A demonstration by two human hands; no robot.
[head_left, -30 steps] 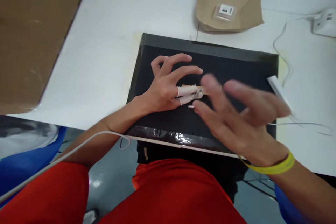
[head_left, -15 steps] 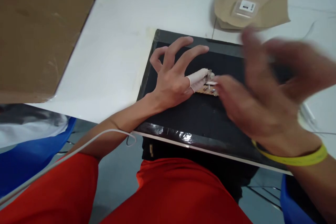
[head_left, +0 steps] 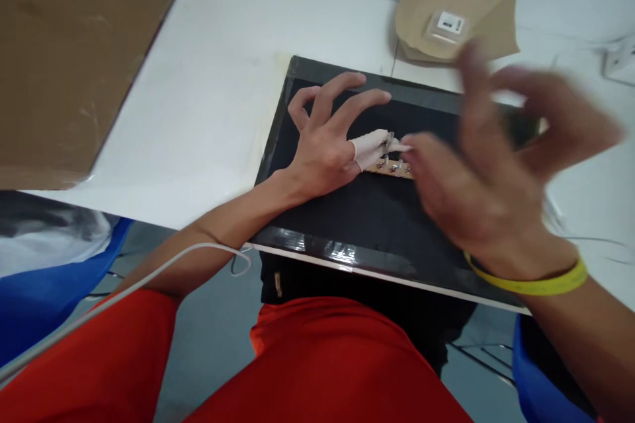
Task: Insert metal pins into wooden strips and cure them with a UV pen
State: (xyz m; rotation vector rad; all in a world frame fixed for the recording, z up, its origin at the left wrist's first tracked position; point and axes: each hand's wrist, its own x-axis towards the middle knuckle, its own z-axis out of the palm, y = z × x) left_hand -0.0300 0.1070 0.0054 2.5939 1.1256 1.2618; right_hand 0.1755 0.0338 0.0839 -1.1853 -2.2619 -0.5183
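Observation:
My left hand (head_left: pixel 330 149) rests over a black mat (head_left: pixel 317 228). White covers (head_left: pixel 370 145) are on its thumb and forefinger, which are closed around a small, shiny part (head_left: pixel 389 140). The other fingers arch up, spread apart. Just below those tips lies a narrow tan circuit board strip (head_left: pixel 391 168) with small components on it. My right hand (head_left: pixel 476 198), blurred and wearing a yellow wristband, reaches in from the right. Its lower fingertips meet at a thin white piece (head_left: pixel 401 147) beside the shiny part, while its other fingers are raised and smeared.
A large brown cardboard box (head_left: pixel 79 66) occupies the left of the white table (head_left: pixel 218 73). A clear labelled case (head_left: pixel 446 26) sits on a brown paper envelope (head_left: pixel 489 16) at the back. A white cable (head_left: pixel 163 271) runs by my left arm. A white socket block (head_left: pixel 620 61) is far right.
The view has shifted slightly, bringing the socket block into sight. The white piece now appears closer to level with the shiny part. Both hands keep nearly the same places, the right still blurred.

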